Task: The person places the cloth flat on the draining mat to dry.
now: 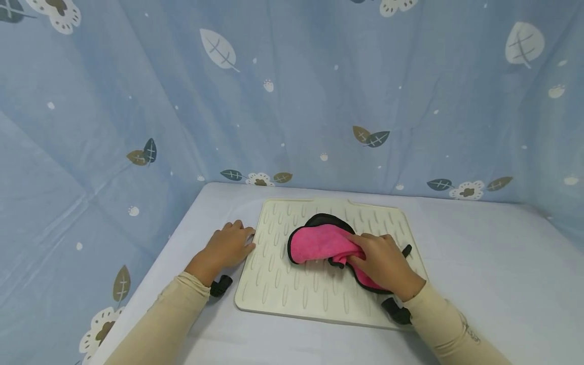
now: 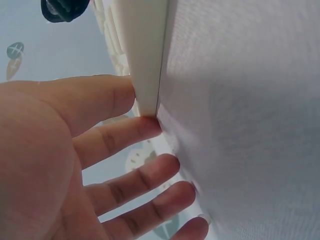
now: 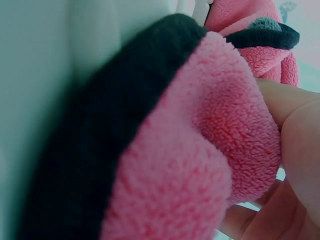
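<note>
A pink plush cloth (image 1: 319,243) with black edging lies crumpled on a cream ridged mat (image 1: 283,289). My right hand (image 1: 385,263) grips the cloth near its middle, thumb and fingers around a fold. One part of the cloth spreads left of the hand, another hangs below it. In the right wrist view the pink pile (image 3: 170,165) bulges beside the palm, and some fingers are hidden behind it. My left hand (image 1: 230,246) is at the mat's left edge. There, in the left wrist view, the thumb and forefinger touch the mat's rim (image 2: 145,65), with the fingers nearly straight.
The mat lies on a white-covered table (image 1: 479,263). A blue curtain (image 1: 310,101) with leaf and flower prints hangs behind and along the left side. Black wrist-camera mounts show below the left wrist (image 1: 221,286) and the right wrist (image 1: 396,311).
</note>
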A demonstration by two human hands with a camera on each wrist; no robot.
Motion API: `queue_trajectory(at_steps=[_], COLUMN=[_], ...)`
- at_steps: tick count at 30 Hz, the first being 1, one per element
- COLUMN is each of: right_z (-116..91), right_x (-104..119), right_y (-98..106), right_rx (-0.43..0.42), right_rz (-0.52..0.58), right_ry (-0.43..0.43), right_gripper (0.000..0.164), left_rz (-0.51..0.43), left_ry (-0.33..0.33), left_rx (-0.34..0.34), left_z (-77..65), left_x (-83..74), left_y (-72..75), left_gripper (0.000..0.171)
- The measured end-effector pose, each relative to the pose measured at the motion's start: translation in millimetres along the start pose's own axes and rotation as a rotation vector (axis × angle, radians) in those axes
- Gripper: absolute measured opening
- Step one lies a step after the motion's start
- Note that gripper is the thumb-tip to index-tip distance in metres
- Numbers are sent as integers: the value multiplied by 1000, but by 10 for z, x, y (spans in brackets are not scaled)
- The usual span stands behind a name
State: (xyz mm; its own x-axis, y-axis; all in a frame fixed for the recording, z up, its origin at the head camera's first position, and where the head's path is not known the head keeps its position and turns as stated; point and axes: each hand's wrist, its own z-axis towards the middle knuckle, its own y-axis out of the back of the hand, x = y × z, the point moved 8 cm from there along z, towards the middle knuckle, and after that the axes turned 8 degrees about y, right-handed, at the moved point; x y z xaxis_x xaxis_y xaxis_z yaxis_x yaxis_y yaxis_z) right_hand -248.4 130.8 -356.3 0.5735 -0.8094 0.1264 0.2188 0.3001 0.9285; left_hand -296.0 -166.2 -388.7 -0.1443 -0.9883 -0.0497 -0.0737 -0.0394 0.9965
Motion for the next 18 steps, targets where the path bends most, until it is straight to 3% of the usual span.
queue_trajectory(at_steps=[18], right_z=[-20], right_x=[33], right_y=[-39], right_rx=[36], right_rz=[-9], right_ry=[24], right_gripper=[43], left_rz=[-22], left_ry=[-20], left_rx=[-29], left_z=[-33], left_x=[-24], left_y=[42], left_gripper=[43])
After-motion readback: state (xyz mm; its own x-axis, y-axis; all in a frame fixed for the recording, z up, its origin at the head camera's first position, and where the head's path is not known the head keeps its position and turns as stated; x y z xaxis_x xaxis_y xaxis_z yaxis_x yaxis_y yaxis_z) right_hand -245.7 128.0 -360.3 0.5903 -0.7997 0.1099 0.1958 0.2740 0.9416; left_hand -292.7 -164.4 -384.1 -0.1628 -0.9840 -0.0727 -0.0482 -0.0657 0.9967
